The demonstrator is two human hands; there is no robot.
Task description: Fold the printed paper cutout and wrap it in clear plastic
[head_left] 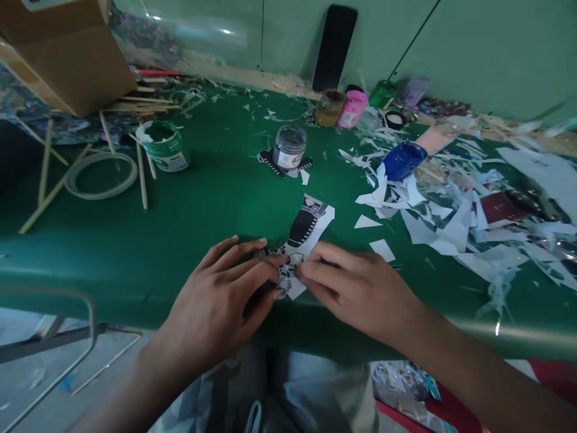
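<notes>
Head view: our left hand (220, 291), loosely spread, presses a printed paper (312, 239) near the table's (216, 204) front edge; our right hand (356, 282) pinches it. White margin borders the print, so we judge trimming unfinished; a cutout (270, 160) under a jar (290, 144) looks nearly done.

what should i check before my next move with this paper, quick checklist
1. Left hand on the printed paper: ok, fingertips touch it.
2. Right hand at the paper: ok, its fingers meet the opposite side.
3. Small tool hidden under the right fingers: cannot tell, the fingers cover that spot.
4. Clear jar upright: ok, with black cut-outs showing at its base.
5. Green paint pot lidded: not ok, its mouth is open.
6. Table beside the right hand free of scraps: not ok, white pieces lie close by.
</notes>
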